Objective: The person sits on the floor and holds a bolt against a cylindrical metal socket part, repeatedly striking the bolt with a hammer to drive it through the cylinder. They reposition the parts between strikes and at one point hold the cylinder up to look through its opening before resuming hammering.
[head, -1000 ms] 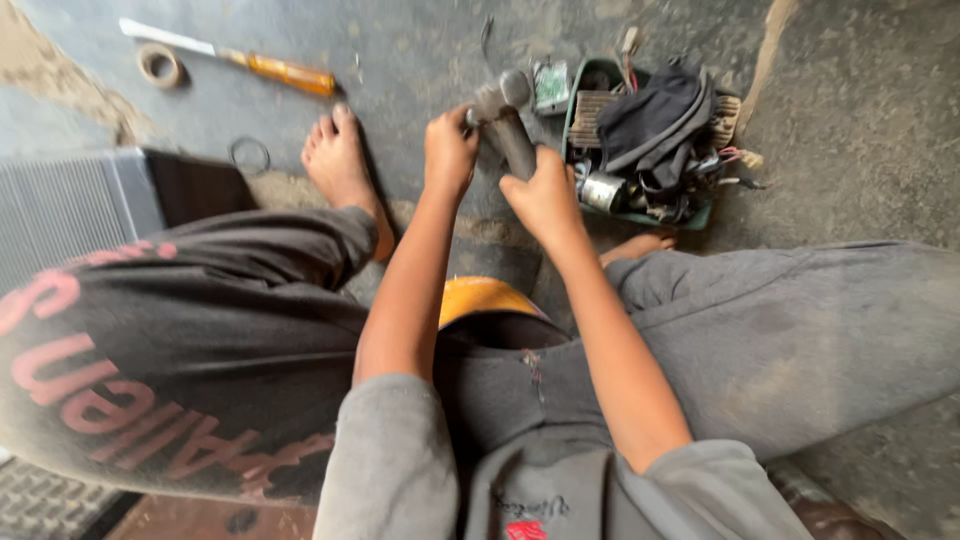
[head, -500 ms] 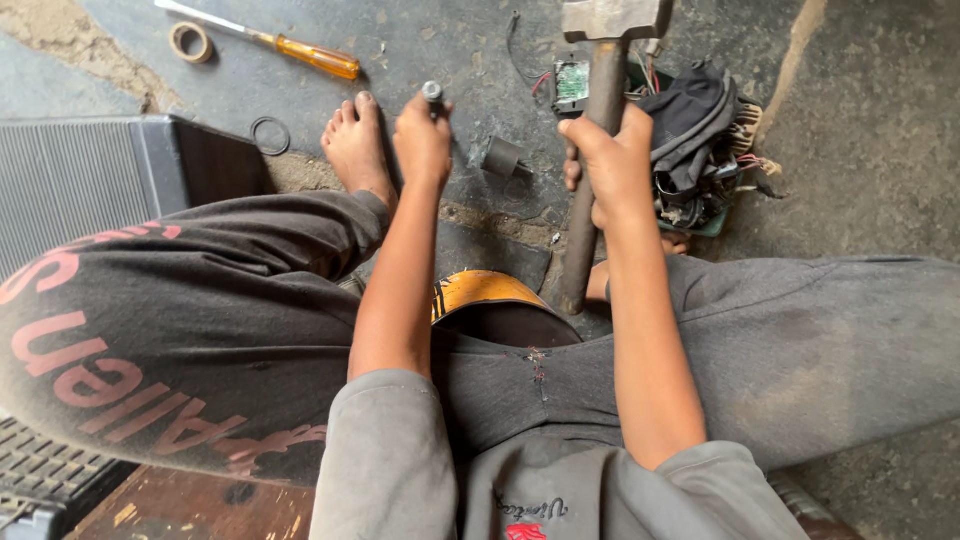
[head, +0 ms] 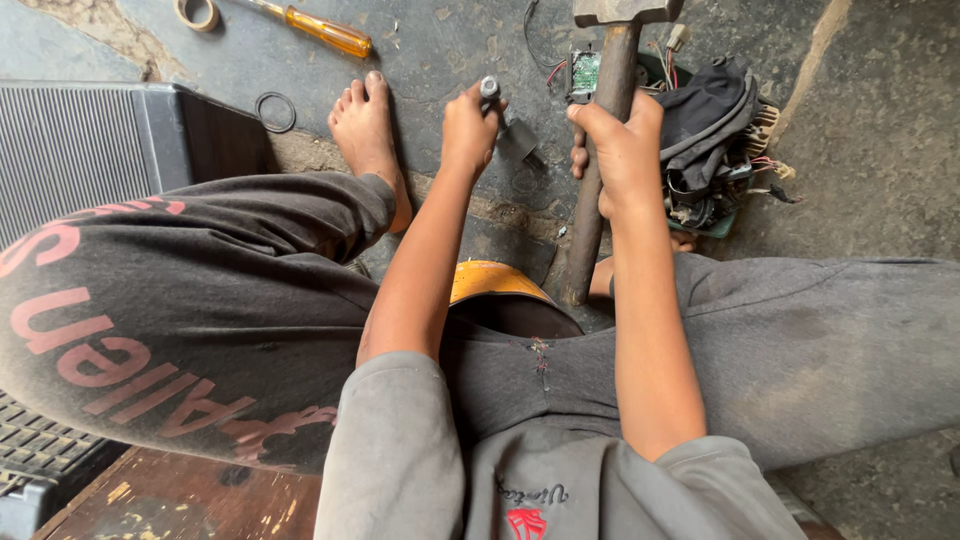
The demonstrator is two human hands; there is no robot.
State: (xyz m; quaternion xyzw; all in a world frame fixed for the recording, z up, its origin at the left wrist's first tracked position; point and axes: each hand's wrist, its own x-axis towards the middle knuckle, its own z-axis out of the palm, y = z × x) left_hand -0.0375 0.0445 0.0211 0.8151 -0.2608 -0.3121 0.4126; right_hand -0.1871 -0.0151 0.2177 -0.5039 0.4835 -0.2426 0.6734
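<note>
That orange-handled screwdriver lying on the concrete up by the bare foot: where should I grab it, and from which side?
Take the orange-handled screwdriver by its thick amber handle, from above. It lies flat on the grey concrete floor, so only the top and sides are free. The handle is the widest part; the thin metal shaft runs up-left toward the roll of tape. The near side, toward the bare foot, looks open for the grip.

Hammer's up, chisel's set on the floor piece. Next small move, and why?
Probably a short, controlled blow onto the chisel top. The right hand holds the hammer raised by its wooden handle, head near the frame's top edge, while the left hand grips the chisel upright over a small metal piece.
</note>
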